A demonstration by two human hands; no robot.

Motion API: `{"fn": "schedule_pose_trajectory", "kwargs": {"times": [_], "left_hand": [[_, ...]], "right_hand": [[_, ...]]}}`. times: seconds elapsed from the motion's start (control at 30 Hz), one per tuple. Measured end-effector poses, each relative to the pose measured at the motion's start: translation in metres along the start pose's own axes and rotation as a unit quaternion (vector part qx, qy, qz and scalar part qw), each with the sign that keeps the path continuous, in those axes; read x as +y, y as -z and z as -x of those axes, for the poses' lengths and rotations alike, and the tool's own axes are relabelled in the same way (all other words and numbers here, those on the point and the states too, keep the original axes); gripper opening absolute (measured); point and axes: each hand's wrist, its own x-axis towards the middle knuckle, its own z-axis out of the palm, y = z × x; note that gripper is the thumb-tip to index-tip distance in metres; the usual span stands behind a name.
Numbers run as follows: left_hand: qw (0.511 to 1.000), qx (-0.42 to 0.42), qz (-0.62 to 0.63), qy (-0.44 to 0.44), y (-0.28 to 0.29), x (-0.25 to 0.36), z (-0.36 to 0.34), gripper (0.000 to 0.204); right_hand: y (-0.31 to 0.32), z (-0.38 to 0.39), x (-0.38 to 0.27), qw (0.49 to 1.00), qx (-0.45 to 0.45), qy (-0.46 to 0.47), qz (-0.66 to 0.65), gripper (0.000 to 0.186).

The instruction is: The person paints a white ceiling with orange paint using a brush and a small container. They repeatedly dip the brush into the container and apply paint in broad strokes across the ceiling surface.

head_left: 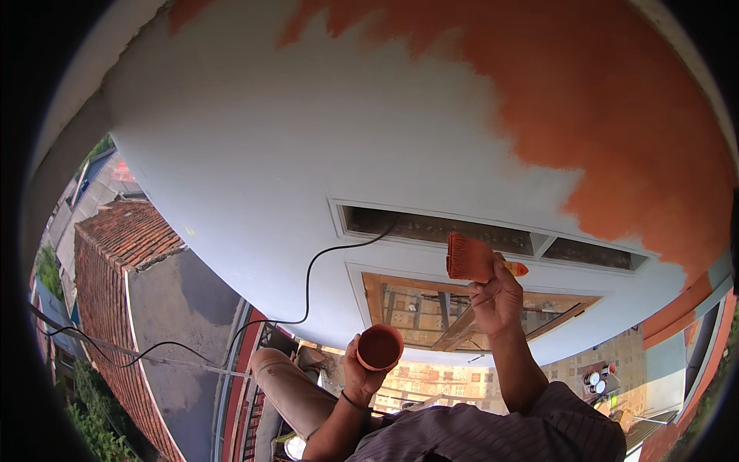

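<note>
My right hand point(496, 299) is raised and closed round the handle of a wide paintbrush point(471, 258). Orange-red paint coats its bristles, which point left and stand apart from the wall in the picture. Lower and to the left, my left hand point(362, 377) grips a small round paint cup point(379, 346), its inside reddish brown. Ahead spreads a pale wall point(254, 154), covered at the upper right by orange paint point(608, 115) with a ragged edge. The fingers under the cup are partly hidden.
A vent opening point(439, 227) sits in the wall above a wood-framed window point(477, 316). From the vent a black cable point(309, 285) loops down to the left. Far below lie a patterned tiled floor point(454, 381) and several paint cans point(594, 383). Tiled roofs point(115, 231) and a railing point(258, 369) are at left.
</note>
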Motion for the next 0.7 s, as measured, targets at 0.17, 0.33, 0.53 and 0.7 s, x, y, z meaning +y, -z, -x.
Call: {"fn": "schedule_pose_trajectory", "kwargs": {"times": [0.17,0.33,0.53,0.7], "left_hand": [[1.000,0.014,0.022,0.005,0.000,0.001,-0.002,0.045],[0.997,-0.070,0.019,0.025,0.016,0.003,-0.007,0.045],[0.997,-0.064,0.025,0.031,0.026,-0.002,-0.009,0.047],[0.999,-0.013,0.019,0.031,0.023,-0.002,-0.010,0.051]], "right_hand": [[-0.020,-0.012,-0.015,0.997,0.014,0.066,0.039,0.017],[-0.028,-0.023,-0.025,0.980,0.025,0.174,0.091,0.018],[-0.040,-0.048,-0.036,0.900,-0.002,0.359,0.248,0.022],[-0.050,-0.084,-0.033,0.745,-0.033,0.517,0.421,0.020]]}}
